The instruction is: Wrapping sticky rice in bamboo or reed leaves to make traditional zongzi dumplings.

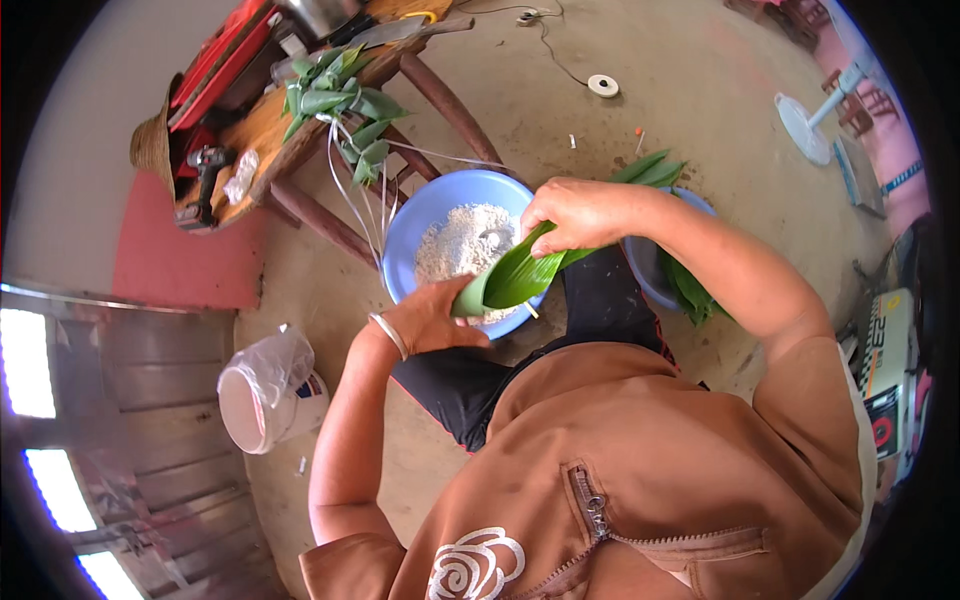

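Between my hands a broad green leaf (523,276) is curled into a cone over a blue plastic basin (403,247). My left hand (431,316) grips the cone's pointed lower end, and a pale bracelet circles that wrist. With thumb and fingers, my right hand (574,217) pinches the leaf's upper edge. White rice grains (454,244) lie in the basin, and a metal spoon (491,238) is partly sunk in them. Bundled leaf-wrapped parcels (341,101) hang by white strings (341,165) from the wooden table's edge, left of the basin.
To my right, a second blue basin (641,274) holds long green leaves (686,289), partly behind my forearm. A wooden table (251,150) bears a cordless drill (204,187). A white bucket (244,409) with a plastic bag lies tipped at left. A fan (806,127) stands far right.
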{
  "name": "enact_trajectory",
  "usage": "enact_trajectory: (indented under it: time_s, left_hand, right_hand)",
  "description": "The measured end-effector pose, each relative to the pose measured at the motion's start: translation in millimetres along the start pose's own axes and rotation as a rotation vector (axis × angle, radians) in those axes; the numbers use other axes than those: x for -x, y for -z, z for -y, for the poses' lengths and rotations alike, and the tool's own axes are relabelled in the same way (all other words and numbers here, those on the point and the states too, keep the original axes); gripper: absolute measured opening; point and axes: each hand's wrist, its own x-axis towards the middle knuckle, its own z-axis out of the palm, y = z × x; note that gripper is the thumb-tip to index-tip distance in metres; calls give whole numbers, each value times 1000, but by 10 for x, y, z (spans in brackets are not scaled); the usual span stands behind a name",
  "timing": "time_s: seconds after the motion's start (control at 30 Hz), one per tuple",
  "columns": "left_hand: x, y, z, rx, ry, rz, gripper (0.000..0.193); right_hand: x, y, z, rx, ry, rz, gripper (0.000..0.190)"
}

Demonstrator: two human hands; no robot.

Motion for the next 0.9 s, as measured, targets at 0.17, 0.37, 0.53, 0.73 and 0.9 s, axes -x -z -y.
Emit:
enact_trajectory:
  time_s: [0.17, 0.37, 0.53, 0.73, 0.9]
  left_hand:
    - [-125, -381, 268, 493, 17, -4, 30]
    - [-166, -622, 212, 765, -33, -293, 26]
    - [-342, -828, 238, 757, -186, -688, 27]
    - [-216, -788, 243, 1140, -65, -101, 23]
    - [-283, -885, 242, 1302, -61, -245, 23]
  right_hand:
    - [-138, 22, -12, 42, -114, 154, 25]
    - [-139, -45, 351, 261, 145, -397, 35]
    - [-148, -690, 273, 147, 27, -55, 22]
    - [-148, -731, 209, 91, 335, -67, 7]
    - [-34, -710, 61, 126, 207, -98, 16]
